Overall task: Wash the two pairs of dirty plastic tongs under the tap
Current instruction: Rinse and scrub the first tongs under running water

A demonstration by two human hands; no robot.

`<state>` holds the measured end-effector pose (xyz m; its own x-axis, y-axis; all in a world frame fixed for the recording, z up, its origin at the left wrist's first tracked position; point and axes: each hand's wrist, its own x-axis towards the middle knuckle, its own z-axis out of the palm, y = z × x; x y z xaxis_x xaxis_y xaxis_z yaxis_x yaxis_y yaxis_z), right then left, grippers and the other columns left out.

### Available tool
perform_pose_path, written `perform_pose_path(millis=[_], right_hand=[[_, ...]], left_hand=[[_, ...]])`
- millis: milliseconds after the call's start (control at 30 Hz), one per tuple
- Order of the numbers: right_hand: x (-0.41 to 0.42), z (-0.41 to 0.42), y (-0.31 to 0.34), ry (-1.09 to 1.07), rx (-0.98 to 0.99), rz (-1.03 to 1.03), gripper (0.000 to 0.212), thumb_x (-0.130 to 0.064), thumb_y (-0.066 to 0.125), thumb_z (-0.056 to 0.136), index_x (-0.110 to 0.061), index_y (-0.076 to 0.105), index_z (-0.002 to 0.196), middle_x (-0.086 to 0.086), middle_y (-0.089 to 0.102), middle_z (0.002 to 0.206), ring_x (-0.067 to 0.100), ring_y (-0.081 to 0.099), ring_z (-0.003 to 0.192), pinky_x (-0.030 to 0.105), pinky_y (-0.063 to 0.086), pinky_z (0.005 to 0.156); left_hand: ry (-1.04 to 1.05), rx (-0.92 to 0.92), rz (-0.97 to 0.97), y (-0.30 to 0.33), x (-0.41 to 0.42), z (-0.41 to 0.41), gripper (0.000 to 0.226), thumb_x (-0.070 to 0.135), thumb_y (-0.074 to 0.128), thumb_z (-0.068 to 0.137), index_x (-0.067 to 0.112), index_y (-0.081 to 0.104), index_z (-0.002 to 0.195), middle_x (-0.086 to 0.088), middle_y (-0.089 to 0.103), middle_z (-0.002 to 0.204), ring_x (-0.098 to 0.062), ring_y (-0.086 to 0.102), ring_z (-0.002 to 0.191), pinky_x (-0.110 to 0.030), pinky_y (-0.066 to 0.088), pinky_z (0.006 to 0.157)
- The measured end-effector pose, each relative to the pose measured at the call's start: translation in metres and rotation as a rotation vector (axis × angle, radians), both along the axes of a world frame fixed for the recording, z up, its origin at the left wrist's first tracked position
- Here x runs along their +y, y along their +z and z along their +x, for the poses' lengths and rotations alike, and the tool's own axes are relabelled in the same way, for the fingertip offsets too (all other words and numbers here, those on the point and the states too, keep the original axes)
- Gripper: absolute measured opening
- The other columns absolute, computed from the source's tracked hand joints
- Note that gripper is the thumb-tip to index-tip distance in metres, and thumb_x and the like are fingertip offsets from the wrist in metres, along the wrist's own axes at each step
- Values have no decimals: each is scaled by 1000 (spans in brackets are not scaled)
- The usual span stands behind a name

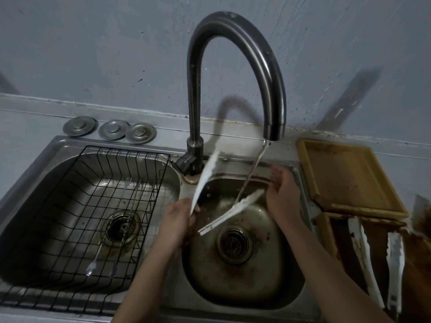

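A pair of white plastic tongs (229, 212) is spread wide over the right sink basin (275, 287). My left hand (178, 220) grips its hinge end; one arm points up toward the tap base, the other lies across the basin. A thin stream of water from the tap (272, 89) lands on the lower arm's tip. My right hand (283, 194) touches that tip with relaxed fingers. The second pair of white tongs (394, 269) lies on the counter at the right, stained brown.
The left basin holds a black wire rack (70, 229) with two long metal forks (121, 220). Three metal sink plugs (114, 130) sit behind it. A wooden cutting board (349, 178) lies right of the sink, with brown mess below it.
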<state>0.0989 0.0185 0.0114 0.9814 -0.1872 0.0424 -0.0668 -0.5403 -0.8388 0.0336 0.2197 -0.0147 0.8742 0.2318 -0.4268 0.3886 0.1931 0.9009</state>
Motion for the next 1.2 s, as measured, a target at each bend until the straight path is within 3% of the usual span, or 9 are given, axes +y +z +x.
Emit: perform_pose_path(millis=[233,333,500,600,733,833,1000,1100,1200], right_hand=[[31,-45,-20,136,484,387,47,-64,44,82,-28,56,109,-2,66,103,17,64,95,44,53,88],[41,-57,-19,166,464,573,23,-33,55,89,-14,60,100,1,67,70,16,65,67,34,56,65],[21,-46,-24,-37,404,551,3,-14,50,91,-15,51,93,13,73,89,25,72,80,43,58,70],[10,-47,-20,63,364,393,2,-18,52,92,-19,51,93,11,71,92,22,72,79,42,60,62],[2,-53,-18,155,294,161,11,-15,61,87,-18,51,90,4,64,88,15,69,72,26,55,48],[-2,-58,-19,178,205,-63,26,-7,67,81,-23,48,90,-4,62,84,7,63,77,19,53,60],[-9,-59,-19,158,189,-151,22,-9,70,80,-20,53,88,-5,62,80,-4,55,70,2,42,52],[-18,-58,-18,156,260,-136,20,-9,71,79,-18,53,78,-7,61,71,-1,57,61,5,42,47],[-27,-56,-15,138,405,36,27,-8,72,77,-16,48,65,0,63,57,18,66,52,24,49,47]], left_hand=[[60,118,-597,-5,-48,8,45,41,25,100,14,46,72,6,28,31,-3,22,22,-11,15,28],[-76,97,-404,-3,-71,2,54,40,24,100,10,57,70,4,44,37,-7,41,32,-18,30,35],[-210,-22,112,-21,-73,7,37,31,33,101,21,62,78,-8,69,80,-19,65,75,-38,53,74],[-131,18,-130,-25,-63,15,18,22,55,93,10,59,106,-16,70,97,-28,70,89,-41,57,81],[-39,17,-272,-26,-55,26,44,-2,68,80,5,52,120,-21,66,108,-34,68,98,-43,57,82],[52,15,-297,-24,-54,33,61,-16,66,73,14,50,125,-11,68,99,-26,68,87,-41,56,75],[41,40,-271,-17,-56,37,10,-4,59,85,-4,63,93,-21,64,83,-19,65,62,-25,56,52],[-5,42,-251,-25,-52,41,24,12,57,92,-1,58,71,-22,57,72,-21,61,51,-22,52,47],[-59,30,-250,-30,-50,42,34,24,54,94,-3,60,73,-24,57,79,-31,62,72,-26,54,56]])
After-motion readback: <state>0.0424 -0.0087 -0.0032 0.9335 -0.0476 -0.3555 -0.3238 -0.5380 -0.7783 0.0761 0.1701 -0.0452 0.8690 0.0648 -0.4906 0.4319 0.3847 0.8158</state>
